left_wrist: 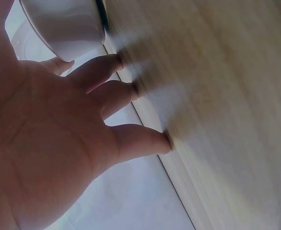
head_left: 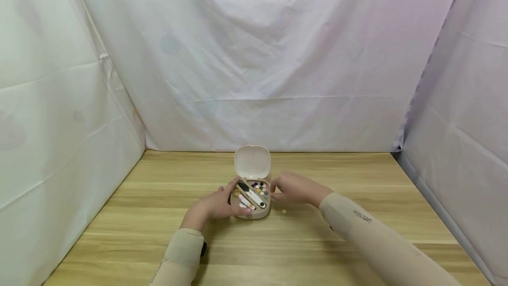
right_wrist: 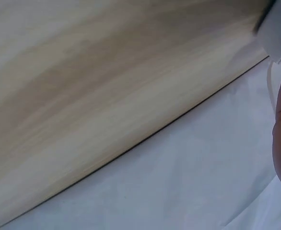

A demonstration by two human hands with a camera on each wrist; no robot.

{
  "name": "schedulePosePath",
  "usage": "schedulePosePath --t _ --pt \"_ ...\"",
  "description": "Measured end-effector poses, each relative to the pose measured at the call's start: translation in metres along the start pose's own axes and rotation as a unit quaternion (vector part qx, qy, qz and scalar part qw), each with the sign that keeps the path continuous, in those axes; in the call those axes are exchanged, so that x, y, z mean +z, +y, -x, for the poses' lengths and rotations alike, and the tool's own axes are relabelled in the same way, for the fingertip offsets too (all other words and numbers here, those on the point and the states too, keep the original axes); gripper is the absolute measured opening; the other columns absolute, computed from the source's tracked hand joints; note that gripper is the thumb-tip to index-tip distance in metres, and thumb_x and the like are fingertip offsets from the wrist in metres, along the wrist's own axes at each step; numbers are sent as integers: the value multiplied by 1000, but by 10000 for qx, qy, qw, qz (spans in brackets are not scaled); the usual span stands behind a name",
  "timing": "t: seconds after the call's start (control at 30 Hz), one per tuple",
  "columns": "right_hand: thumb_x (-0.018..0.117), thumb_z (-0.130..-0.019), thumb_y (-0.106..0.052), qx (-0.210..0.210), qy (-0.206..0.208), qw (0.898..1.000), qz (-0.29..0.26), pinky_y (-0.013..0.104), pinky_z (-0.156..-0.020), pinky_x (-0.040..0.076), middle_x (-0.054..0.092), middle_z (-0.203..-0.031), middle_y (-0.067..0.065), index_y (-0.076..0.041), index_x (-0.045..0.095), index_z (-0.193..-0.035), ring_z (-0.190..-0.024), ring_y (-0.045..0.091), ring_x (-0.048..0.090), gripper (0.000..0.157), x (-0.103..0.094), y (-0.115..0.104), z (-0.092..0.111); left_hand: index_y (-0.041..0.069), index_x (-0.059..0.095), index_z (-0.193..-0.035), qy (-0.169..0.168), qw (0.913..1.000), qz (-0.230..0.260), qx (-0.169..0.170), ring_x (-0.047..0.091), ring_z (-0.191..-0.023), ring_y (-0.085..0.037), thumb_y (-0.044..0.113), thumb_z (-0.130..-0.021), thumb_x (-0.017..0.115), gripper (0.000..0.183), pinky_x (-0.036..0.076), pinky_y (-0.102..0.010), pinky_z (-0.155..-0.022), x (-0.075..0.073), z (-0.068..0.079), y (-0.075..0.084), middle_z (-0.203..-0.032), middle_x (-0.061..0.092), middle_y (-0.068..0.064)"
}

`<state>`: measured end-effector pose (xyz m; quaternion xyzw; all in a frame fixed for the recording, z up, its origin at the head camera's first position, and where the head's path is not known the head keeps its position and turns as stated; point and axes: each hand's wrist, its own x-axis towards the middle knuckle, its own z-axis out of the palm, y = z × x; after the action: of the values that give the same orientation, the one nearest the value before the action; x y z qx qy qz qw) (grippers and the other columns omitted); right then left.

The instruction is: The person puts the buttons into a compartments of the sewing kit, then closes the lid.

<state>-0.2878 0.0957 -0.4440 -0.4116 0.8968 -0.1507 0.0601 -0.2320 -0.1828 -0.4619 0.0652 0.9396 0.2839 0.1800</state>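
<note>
A small pale box (head_left: pixel 252 216) with its lid (head_left: pixel 252 162) raised stands on the table. It contains a long white-and-black tool (head_left: pixel 254 196), a round gold-coloured piece (head_left: pixel 237 192) and several coloured buttons (head_left: pixel 259 190). My left hand (head_left: pixel 216 203) grips the box's left side, thumb at the front and a finger near the back corner. The other fingertips (left_wrist: pixel 164 143) rest on the table in the left wrist view. At the box's right edge is my right hand (head_left: pixel 295 188), thumb and forefinger bent beside the buttons. Whether they pinch anything is too small to tell.
A small yellow button (head_left: pixel 284 211) lies on the wooden table (head_left: pixel 337 250), right of the box and below my right hand. White cloth (head_left: pixel 278 56) hangs behind the table and along both sides.
</note>
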Motion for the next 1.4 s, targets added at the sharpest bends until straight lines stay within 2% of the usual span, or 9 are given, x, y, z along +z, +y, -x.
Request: schedulePosePath --t 0.3,0.6,0.77,1.13,1.4 --pt "74 -98 -15 29 -237 9996 -172 18 -56 41 55 -66 -11 -9 80 -99 -59 0 42 9 16 10 27 36 11 -173 4 10000 55 18 29 -158 -56 70 -81 82 121 28 -80 -120 -1 1 1 -171 25 -35" --pt "76 -97 -14 194 -258 9987 -402 18 -55 42 58 -68 -10 -10 80 -97 -59 -1 43 5 22 15 41 38 11 -172 -24 10000 25 -3 30 -157 -57 72 -82 80 119 29 -79 -121 0 1 1 -172 24 -35" --pt "77 -98 -17 286 -272 9982 -459 19 -55 42 58 -69 -11 -13 80 -96 -60 -1 44 5 25 16 44 36 11 -173 -44 10000 62 18 28 -158 -57 70 -83 81 119 29 -79 -121 -2 3 3 -172 23 -35" --pt "77 -98 -17 101 -257 9985 -467 18 -57 44 62 -73 -12 -13 80 -96 -61 -2 46 6 29 17 43 36 10 -173 -86 10000 45 12 28 -158 -56 71 -84 80 119 29 -78 -121 -1 3 3 -172 22 -34" --pt "77 -99 -20 199 -281 9984 -459 18 -55 43 61 -71 -14 -16 78 -95 -60 -2 44 6 31 20 42 35 12 -173 -48 10000 45 -27 29 -159 -54 72 -82 80 119 28 -78 -122 0 4 4 -172 24 -34"
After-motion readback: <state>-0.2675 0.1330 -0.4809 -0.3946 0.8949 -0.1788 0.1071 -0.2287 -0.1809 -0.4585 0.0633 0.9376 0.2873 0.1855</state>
